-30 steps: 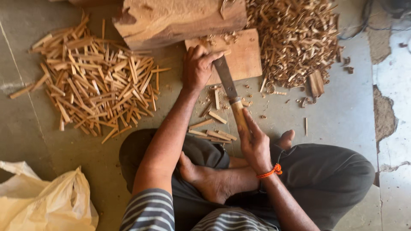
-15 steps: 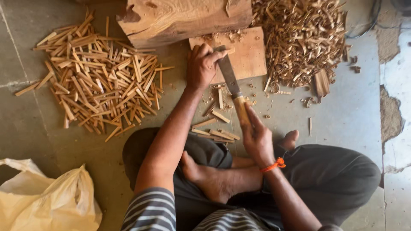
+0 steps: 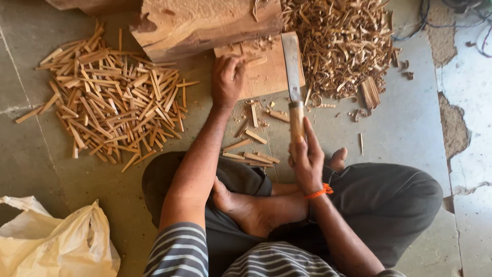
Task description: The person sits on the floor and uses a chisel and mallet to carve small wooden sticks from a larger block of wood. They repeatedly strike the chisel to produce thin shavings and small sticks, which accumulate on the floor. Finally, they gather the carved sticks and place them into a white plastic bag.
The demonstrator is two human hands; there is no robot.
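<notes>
Since half a second ago my right hand [image 3: 306,159] has swung the knife [image 3: 292,66] straight over the board [image 3: 266,77]; left hand [image 3: 228,79] pinches a small wood piece there. Big stick pile [image 3: 110,97] done, block [image 3: 205,23] remains.

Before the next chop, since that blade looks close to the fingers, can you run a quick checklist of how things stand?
1. Right hand gripping the knife's wooden handle: ok.
2. Knife blade lying over the wooden cutting board, beside the left hand: ok.
3. Left hand apart from the blade: ok, a gap shows between them.
4. Piece of wood under the left fingers: cannot tell, the hand hides it.
5. Bare foot clear of the board: ok, tucked under the legs.
6. Cut sticks scattered between board and legs: not ok.
</notes>
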